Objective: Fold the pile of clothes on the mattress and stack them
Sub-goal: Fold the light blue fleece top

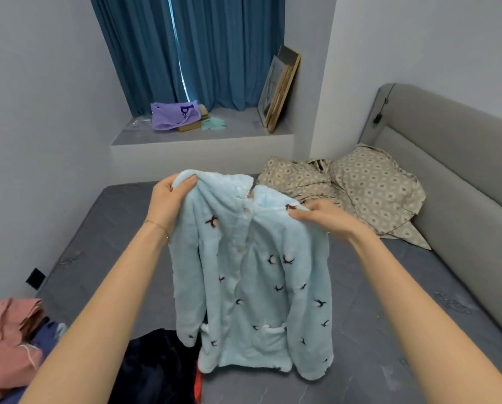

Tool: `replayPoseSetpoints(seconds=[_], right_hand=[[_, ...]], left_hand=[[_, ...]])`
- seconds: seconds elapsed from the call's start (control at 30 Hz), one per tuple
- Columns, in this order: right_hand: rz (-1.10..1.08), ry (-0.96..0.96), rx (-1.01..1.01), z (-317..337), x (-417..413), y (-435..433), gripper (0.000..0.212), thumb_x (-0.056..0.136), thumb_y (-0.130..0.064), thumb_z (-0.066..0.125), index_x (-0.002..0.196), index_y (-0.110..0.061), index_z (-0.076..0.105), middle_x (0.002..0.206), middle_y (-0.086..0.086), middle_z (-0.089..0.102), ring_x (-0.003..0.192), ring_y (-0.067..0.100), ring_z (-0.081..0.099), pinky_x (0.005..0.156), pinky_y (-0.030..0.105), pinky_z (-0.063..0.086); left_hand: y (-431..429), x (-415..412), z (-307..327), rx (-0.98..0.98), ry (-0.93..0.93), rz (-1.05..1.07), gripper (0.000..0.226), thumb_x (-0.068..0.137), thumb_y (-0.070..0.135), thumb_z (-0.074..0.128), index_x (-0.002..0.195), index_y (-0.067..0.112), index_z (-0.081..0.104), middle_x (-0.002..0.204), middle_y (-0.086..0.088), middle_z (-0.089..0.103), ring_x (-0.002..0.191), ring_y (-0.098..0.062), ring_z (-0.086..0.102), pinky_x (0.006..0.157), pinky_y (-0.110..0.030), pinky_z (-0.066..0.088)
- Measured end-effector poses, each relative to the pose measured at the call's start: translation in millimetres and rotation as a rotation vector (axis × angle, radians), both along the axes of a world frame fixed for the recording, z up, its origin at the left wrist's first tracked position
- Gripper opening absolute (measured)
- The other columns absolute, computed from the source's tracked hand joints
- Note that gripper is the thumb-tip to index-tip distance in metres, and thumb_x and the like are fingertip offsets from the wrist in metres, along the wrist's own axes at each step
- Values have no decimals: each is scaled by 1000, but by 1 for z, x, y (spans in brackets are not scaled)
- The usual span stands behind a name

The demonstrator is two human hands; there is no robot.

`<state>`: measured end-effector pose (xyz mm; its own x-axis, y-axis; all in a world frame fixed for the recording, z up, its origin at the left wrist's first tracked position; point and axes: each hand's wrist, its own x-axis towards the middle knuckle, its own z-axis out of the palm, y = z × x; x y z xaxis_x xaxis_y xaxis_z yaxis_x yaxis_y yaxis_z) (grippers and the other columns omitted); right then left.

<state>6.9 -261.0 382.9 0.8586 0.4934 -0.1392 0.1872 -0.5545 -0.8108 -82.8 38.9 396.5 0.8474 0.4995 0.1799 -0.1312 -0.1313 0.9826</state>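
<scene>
Where the fleece jacket hangs: it is held up over the grey mattress, with the buttoned front turned to the camera. Whether the hem touches the bed cannot be told.
Left hand: closed round one shoulder of the jacket, the thumb pressed over bunched fleece.
Right hand: the other shoulder is pinched between thumb and fingers, slightly lower.
Handling: judged soft, plush and fairly light. No stiffness is expected, so the sleeves will flop and folds will sit thick unless pressed flat.
Hold: the shoulders are judged best, then the cuffs.
Slip: little is expected, as fleece clings.
Pile: a pink garment and a dark garment lie at the near left, not yet folded.
Writing: dark letters are seen on the purple bag on the window ledge, but they are creased and unreadable. No label is seen on the jacket.
</scene>
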Motion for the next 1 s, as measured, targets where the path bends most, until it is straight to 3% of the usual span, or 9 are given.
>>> replayPoseSetpoints(seconds=[0.17,0.23,0.4,0.57,0.7,0.77,0.8,0.9,1.0], right_hand=[[23,57,0,-32,-14,-3,46,95,-50,51,66,-20,33,63,-4,34,57,11,30,56,28,18],[-11,37,38,-45,-21,-2,47,96,-47,51,65,-21,29,58,-8,28,51,8,25,54,28,15],[-162,-133,131,-45,-30,-1,49,92,-46,60,58,-21,35,50,-13,32,45,3,28,47,21,20],[-359,-444,221,-13,-38,11,45,90,-41,64,57,-16,46,51,-7,43,48,5,34,51,25,25],[-410,-535,307,6,-62,9,35,90,-38,65,58,-33,52,54,-12,52,53,2,43,53,17,30],[-417,-575,322,16,-78,3,35,90,-36,66,57,-38,52,53,-15,53,53,2,45,53,14,32],[-419,-591,324,20,-85,1,32,89,-34,67,60,-36,56,56,-14,55,54,3,47,54,14,33],[-428,-628,291,38,-106,-2,25,89,-33,68,74,-13,69,66,-2,64,63,11,54,61,20,39],[-423,-678,298,59,-125,-4,25,88,-31,69,77,-9,69,68,0,65,66,12,56,63,25,43]], left_hand=[[-10,-8,-1,70,-8,-19,10,88,26,67,81,20,70,76,11,70,71,-2,63,64,-16,50],[-13,-14,0,173,-1,-44,16,87,26,68,75,15,69,72,9,64,66,-2,56,62,-14,47],[-8,-26,14,347,5,-129,25,87,22,68,67,8,63,63,10,54,60,-1,46,56,-14,39],[-23,-26,26,347,-89,-68,20,86,19,69,69,11,65,64,13,58,65,-2,50,63,-16,42],[-33,-33,24,316,-154,-30,39,86,20,69,66,-7,50,63,-19,40,64,-15,37,61,-30,35],[-42,-42,24,308,-178,-40,39,86,20,69,67,-8,50,66,-27,43,64,-16,38,62,-31,36],[-48,-47,25,310,-185,-46,37,85,19,69,65,-6,50,65,-26,43,63,-15,38,61,-30,37],[-71,-66,35,317,-234,-76,36,85,15,68,57,10,47,54,0,38,57,-7,36,56,-21,35],[-93,-83,51,295,-300,-121,33,86,14,68,63,-2,52,60,-16,43,58,-9,39,56,-24,36]])
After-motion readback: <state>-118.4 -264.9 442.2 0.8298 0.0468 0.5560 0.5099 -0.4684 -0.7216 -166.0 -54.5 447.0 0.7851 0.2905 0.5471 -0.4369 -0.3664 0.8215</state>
